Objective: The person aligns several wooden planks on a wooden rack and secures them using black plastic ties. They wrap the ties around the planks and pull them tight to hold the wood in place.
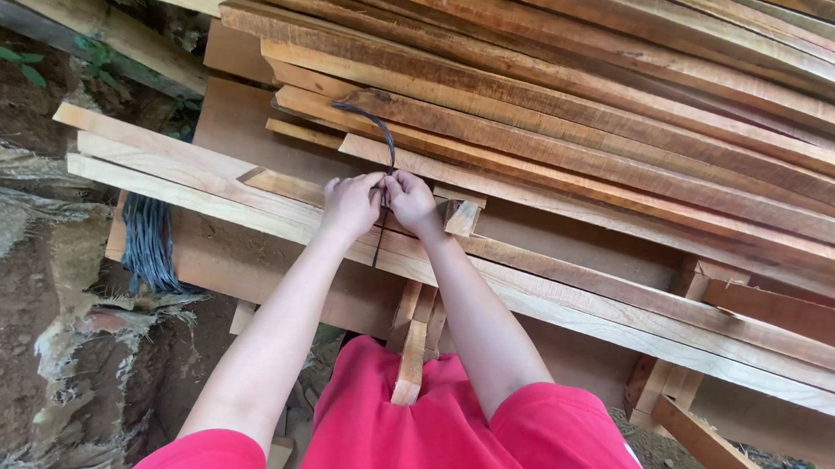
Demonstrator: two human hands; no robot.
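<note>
- The wire (pixel 377 136) lies just ahead of both hands, its long axis running up and away over the stacked planks (pixel 582 128), the far end curving left
- Left hand (pixel 351 204) and right hand (pixel 412 201) sit side by side, equally near, almost touching
- Each hand is pinched together on the wire's near end, above the long board (pixel 196 175)
- A bundle of wire (pixel 150 240) hangs well apart to the left

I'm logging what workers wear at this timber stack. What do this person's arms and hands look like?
Both arms are bare from the short red sleeves down. The left hand and right hand wear no gloves, and no watch, rings or bands show. The red sleeves match the red clothing below.
</note>
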